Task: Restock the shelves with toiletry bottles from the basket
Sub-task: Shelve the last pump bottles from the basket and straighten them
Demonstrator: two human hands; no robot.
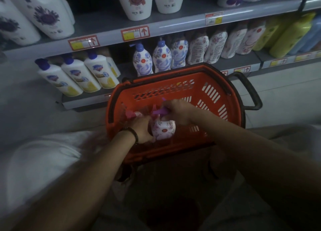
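- Both bare forearms reach in from the bottom edge, meeting inside an orange basket with a black handle.
- Right hand: fingers clamped on the purple pump top of a pink-flowered bottle.
- That bottle is inside the basket, close to its near wall.
- Left hand, black wristband, touches the bottle's left side. Its fingers are hidden, so I cannot tell their state.
- Second pink-topped bottle lies just left in the basket, blurred.
- Lower shelf, just behind the basket, carries blue-capped white bottles, blue-flowered bottles, pink-flowered shelf bottles and yellow-green bottles.
- Upper shelf holds large white bottles.
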